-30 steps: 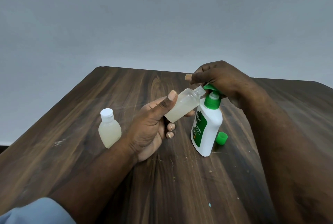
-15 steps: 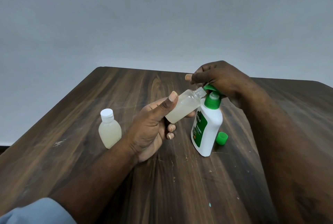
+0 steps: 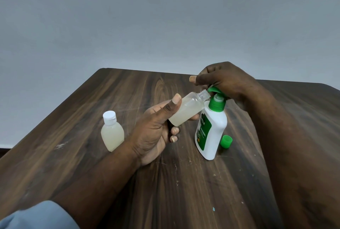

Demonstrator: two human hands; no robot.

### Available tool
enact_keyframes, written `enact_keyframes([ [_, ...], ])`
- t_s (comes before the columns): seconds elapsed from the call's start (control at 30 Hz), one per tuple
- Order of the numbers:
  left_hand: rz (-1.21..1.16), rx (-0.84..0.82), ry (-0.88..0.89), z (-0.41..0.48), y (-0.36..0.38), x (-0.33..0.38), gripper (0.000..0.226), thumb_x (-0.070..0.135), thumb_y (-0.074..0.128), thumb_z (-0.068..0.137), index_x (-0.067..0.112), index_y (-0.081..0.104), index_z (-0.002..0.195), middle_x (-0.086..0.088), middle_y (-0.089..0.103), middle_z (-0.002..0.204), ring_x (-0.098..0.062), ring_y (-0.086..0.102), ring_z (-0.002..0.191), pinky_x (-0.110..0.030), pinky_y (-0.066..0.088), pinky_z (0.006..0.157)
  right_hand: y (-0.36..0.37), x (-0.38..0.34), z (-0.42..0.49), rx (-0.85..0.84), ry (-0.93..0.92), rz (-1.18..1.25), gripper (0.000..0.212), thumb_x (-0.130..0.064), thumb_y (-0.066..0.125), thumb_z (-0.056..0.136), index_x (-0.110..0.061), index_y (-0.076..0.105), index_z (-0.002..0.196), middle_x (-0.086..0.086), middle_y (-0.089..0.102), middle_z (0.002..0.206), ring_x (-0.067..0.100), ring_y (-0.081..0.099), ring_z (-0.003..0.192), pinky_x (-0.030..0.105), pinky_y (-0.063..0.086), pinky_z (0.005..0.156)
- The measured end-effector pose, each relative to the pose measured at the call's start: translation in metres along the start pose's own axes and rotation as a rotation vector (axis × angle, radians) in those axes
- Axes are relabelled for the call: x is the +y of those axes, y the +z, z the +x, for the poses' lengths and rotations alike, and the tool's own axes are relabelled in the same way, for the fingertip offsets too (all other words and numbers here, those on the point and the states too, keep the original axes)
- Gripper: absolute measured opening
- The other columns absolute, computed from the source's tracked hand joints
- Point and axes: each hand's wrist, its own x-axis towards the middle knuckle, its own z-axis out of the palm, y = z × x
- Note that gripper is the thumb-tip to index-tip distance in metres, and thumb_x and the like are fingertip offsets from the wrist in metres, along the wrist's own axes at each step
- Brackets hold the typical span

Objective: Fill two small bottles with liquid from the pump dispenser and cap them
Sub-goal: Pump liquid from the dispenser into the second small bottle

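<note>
At the dispenser [image 3: 211, 133] spout, left hand [image 3: 154, 133] grips the tilted bottle [image 3: 185, 112]; right hand [image 3: 228, 81] curls over its pump.

table [image 3: 110, 164]: dark brown wood grain | dispenser [image 3: 211, 133]: white, green label, green pump | capped bottle [image 3: 112, 135]: pale cloudy, white cap | loose cap [image 3: 226, 141]: green | wall [image 3: 147, 17]: grey | sleeve [image 3: 36, 216]: light blue

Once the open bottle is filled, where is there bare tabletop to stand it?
The table is bare beyond the capped bottle toward the far left corner, and on the near side of the pump dispenser. Crowded right of the dispenser, by the green cap.
</note>
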Motion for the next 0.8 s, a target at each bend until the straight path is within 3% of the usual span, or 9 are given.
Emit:
enact_keyframes([
  [0.17, 0.000, 0.021, 0.003, 0.0001, 0.0010, 0.0002, 0.048, 0.049, 0.062, 0.089, 0.016, 0.069, 0.123, -0.019, 0.076, 0.105, -0.005, 0.044, 0.053, -0.018, 0.041, 0.046, 0.0010, 0.0018, 0.0018, -0.020, 0.021, -0.003, 0.043, -0.034, 0.083, 0.084, 0.004, 0.070, 0.100, 0.021, 0.072, 0.093, 0.026, 0.059, 0.080, 0.040, 0.050, 0.075],
  [0.27, 0.005, 0.024, -0.004, -0.0001, 0.0009, 0.0013, 0.046, 0.050, 0.062, 0.086, 0.018, 0.074, 0.117, -0.019, 0.076, 0.104, -0.006, 0.044, 0.053, -0.019, 0.041, 0.046, 0.0042, 0.0034, 0.0028, -0.031, 0.033, -0.026, 0.029, -0.033, 0.085, 0.082, -0.008, 0.071, 0.084, 0.021, 0.075, 0.111, 0.027, 0.061, 0.085, 0.048, 0.054, 0.085],
  [0.37, -0.007, 0.018, 0.001, 0.0002, 0.0016, 0.0016, 0.042, 0.049, 0.062, 0.085, 0.019, 0.076, 0.111, -0.018, 0.076, 0.102, -0.006, 0.044, 0.052, -0.019, 0.040, 0.046, 0.0049, 0.0054, 0.0030, -0.033, 0.031, -0.028, 0.024, -0.034, 0.086, 0.081, -0.016, 0.070, 0.080, 0.015, 0.076, 0.099, 0.026, 0.060, 0.083, 0.044, 0.051, 0.081],
  [0.47, 0.007, 0.022, -0.010, 0.0008, 0.0005, 0.0007, 0.050, 0.051, 0.065, 0.084, 0.017, 0.069, 0.120, -0.018, 0.076, 0.103, -0.006, 0.044, 0.053, -0.019, 0.041, 0.047, 0.0027, 0.0042, 0.0024, -0.020, 0.022, -0.020, 0.027, -0.036, 0.085, 0.082, -0.013, 0.071, 0.084, 0.019, 0.070, 0.090, 0.025, 0.059, 0.079, 0.040, 0.049, 0.076],
  [0.6, 0.008, 0.020, -0.005, 0.0014, -0.0011, -0.0007, 0.051, 0.051, 0.065, 0.088, 0.015, 0.067, 0.125, -0.020, 0.075, 0.106, -0.006, 0.044, 0.054, -0.018, 0.041, 0.046, -0.0022, 0.0015, 0.0031, -0.003, 0.008, -0.011, 0.026, -0.032, 0.082, 0.087, -0.009, 0.071, 0.091, 0.010, 0.065, 0.080, 0.020, 0.057, 0.067, 0.031, 0.048, 0.065],
  [0.8, 0.013, 0.022, 0.000, 0.0015, -0.0010, 0.0006, 0.053, 0.050, 0.062, 0.089, 0.014, 0.067, 0.127, -0.020, 0.075, 0.107, -0.007, 0.044, 0.055, -0.019, 0.042, 0.046, 0.0057, 0.0024, 0.0037, -0.034, 0.023, -0.031, 0.021, -0.030, 0.085, 0.083, -0.014, 0.072, 0.081, 0.013, 0.075, 0.093, 0.025, 0.061, 0.081, 0.041, 0.051, 0.079],
])
